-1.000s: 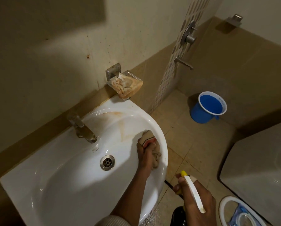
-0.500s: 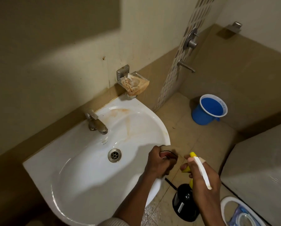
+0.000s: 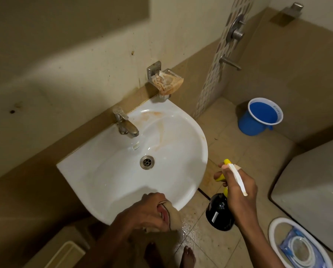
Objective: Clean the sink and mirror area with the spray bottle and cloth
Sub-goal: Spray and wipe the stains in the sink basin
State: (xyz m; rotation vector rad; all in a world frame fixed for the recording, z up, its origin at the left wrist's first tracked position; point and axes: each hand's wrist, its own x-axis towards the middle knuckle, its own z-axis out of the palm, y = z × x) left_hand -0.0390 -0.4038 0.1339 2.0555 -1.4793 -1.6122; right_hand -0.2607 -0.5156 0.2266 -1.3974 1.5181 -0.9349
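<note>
A white corner sink (image 3: 198,144) carries rusty orange stains on its far inner wall, with a steel tap (image 3: 126,124) and a drain (image 3: 147,162). My left hand (image 3: 142,213) grips a beige and red cloth (image 3: 173,216) against the sink's near rim. To the right of the sink, above the floor, my right hand (image 3: 239,190) holds a spray bottle (image 3: 218,211) with a black body and a yellow and white trigger head. No mirror is in view.
A stained soap dish (image 3: 167,84) hangs on the wall above the sink. A blue mug (image 3: 262,117) stands on the tiled floor at the right. Shower valves (image 3: 235,33) are on the far wall. A white lidded bin (image 3: 299,246) sits at bottom right. The floor below the sink is wet.
My left hand has dragged the cloth from the sink's right inner wall back to its near rim. The right hand with the bottle stayed beside the sink. The view has pulled back.
</note>
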